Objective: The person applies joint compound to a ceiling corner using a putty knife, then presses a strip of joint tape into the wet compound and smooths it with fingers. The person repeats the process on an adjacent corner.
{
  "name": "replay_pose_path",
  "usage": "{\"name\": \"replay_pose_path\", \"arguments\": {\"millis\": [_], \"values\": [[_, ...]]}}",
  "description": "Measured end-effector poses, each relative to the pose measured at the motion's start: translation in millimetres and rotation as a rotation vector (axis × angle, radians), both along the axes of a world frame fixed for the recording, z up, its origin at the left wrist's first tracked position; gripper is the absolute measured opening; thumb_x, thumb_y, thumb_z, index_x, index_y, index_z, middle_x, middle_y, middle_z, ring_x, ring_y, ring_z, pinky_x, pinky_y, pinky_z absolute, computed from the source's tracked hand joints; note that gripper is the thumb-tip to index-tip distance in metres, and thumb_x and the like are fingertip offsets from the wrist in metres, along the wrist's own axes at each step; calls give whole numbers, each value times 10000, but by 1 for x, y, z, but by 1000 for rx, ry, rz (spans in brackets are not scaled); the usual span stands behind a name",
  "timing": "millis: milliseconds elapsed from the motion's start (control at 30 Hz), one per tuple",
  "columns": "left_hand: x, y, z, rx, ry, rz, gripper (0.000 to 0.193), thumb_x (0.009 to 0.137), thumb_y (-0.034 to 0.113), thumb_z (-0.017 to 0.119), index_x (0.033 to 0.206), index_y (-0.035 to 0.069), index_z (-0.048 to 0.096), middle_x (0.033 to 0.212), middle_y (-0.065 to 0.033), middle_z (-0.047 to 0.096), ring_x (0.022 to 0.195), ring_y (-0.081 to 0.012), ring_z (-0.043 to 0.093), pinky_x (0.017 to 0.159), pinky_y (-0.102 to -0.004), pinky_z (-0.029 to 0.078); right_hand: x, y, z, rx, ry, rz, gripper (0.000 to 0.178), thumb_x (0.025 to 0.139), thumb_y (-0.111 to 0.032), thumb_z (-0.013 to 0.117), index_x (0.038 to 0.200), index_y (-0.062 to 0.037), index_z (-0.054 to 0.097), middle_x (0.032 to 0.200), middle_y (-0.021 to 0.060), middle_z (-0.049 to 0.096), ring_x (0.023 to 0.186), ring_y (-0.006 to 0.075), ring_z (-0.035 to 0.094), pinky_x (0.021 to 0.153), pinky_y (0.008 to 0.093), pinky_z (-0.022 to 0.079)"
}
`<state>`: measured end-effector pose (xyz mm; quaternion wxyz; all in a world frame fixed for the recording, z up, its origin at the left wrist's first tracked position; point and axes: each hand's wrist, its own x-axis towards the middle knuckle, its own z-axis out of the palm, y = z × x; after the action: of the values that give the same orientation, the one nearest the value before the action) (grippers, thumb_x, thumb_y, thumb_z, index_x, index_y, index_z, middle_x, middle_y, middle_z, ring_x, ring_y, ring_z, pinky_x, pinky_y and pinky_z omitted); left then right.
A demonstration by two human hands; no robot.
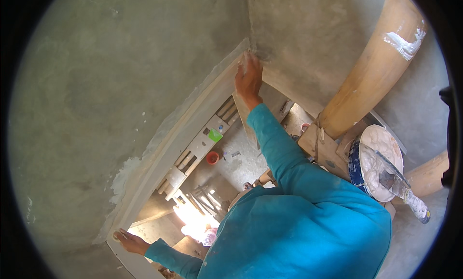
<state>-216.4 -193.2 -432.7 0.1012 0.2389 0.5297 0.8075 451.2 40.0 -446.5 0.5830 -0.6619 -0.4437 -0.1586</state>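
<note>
My left hand is closed around a small pale ring that looks like a roll of tape, at the lower left end of a long pale edge strip. This strip slants up to the right along the border of the grey plastered surface. At its upper end, where the surfaces meet in a corner, my right hand reaches up with bent fingers against the edge. Motion smears those fingertips, so whether they grip anything is hidden. White filler lies in a ragged patch beside the strip.
At my right stands a bucket of pale paste, with a putty knife lying across it. Thick round poles rise beside wooden planks. Far below are a floor, a red bucket and a bright opening.
</note>
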Motion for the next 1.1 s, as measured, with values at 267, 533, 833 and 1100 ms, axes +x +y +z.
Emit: {"name": "replay_pose_path", "arguments": {"millis": [267,533,833,1100], "values": [[9,0,4,-51,34,44,473,1011,143,646,1317,-199,535,1402,-256,553,1270,-254,566,1088,-315,525,2,0,6,-168,99,-36,519,949,-100,624,1438,36,510,1318,275,565,1227,449,543,1032,527,437],[22,-1,17,-63,51,41,557,979,183,689,1308,-230,511,1396,-271,535,1260,-293,560,1094,-332,530,-6,0,6,-112,155,16,541,955,-75,590,1475,30,484,1279,283,576,1179,465,567,1001,517,469],[15,1,15,-14,-24,5,575,977,161,697,1342,-227,482,1432,-269,505,1301,-303,537,1116,-352,516,8,-7,9,-136,219,50,492,937,-5,527,1425,-37,575,1224,225,640,1142,419,617,974,475,506],[13,-1,15,20,-24,-21,550,985,155,679,1345,-217,493,1441,-267,510,1319,-297,528,1130,-344,502,9,5,5,-104,248,30,500,933,53,492,1402,-72,617,1174,136,671,1062,296,663,933,386,516]]}}
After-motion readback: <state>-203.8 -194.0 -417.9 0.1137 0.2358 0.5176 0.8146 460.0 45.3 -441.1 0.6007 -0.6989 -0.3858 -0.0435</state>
